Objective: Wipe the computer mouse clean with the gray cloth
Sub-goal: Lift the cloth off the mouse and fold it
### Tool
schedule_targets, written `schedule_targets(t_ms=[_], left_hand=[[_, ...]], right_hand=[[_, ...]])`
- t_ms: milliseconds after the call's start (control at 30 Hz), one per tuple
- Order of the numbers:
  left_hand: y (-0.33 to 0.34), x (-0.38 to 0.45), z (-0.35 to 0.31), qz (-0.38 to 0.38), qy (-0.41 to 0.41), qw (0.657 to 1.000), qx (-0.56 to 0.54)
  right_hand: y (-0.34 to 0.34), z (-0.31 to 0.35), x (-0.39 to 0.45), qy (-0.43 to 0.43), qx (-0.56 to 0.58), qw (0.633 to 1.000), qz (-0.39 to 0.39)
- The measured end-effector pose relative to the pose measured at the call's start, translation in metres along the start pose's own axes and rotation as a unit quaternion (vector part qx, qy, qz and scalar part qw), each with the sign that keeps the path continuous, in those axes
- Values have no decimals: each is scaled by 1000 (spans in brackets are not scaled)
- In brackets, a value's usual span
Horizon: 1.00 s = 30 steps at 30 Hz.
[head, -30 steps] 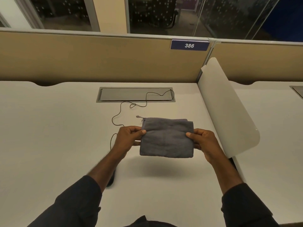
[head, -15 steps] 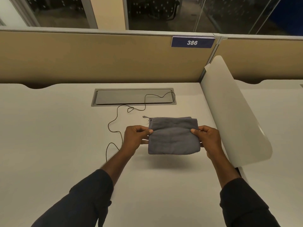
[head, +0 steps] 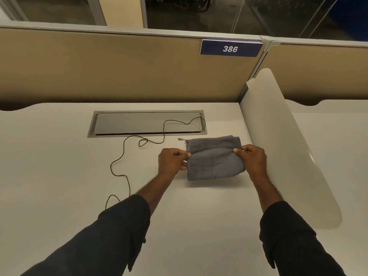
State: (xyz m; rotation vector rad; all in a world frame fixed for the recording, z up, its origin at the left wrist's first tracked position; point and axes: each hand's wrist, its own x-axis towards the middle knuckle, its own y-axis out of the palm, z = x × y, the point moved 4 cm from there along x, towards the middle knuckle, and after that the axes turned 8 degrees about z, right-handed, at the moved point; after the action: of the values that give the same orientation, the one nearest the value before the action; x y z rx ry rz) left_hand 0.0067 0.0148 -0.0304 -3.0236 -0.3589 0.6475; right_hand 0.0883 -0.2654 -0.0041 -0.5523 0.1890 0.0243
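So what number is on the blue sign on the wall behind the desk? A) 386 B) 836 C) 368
A. The blue sign on top of the tan divider reads 386 in white digits.

White desk point(head: 59, 176), bounded at 12 o'clock by a tan partition. Set flush into the desktop toward 12 o'clock is a gray rectangular cable hatch point(head: 147, 124). A thin black cord point(head: 123, 156) leaves the hatch's right end, loops across the surface toward 8 o'clock and passes behind the left sleeve. A pale rounded divider panel point(head: 288, 156) stands along the desk's 3 o'clock edge.
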Motion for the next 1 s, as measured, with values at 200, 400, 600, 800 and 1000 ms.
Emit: schedule_targets(t_ms=[200,400,600,800,1000], left_hand=[[13,34,12,-25,-22,999,22],[20,56,21,-26,-48,998,39],[23,64,25,-26,-58,996,59],[23,67,28,-28,-61,994,90],[24,68,28,-39,-45,990,124]], right_hand=[[8,-13,40,8,-46,998,29],[16,-31,62,28,-74,996,45],[21,-40,66,45,-102,993,47],[22,-42,63,46,-161,986,21],[24,-47,52,-6,-242,970,-23]])
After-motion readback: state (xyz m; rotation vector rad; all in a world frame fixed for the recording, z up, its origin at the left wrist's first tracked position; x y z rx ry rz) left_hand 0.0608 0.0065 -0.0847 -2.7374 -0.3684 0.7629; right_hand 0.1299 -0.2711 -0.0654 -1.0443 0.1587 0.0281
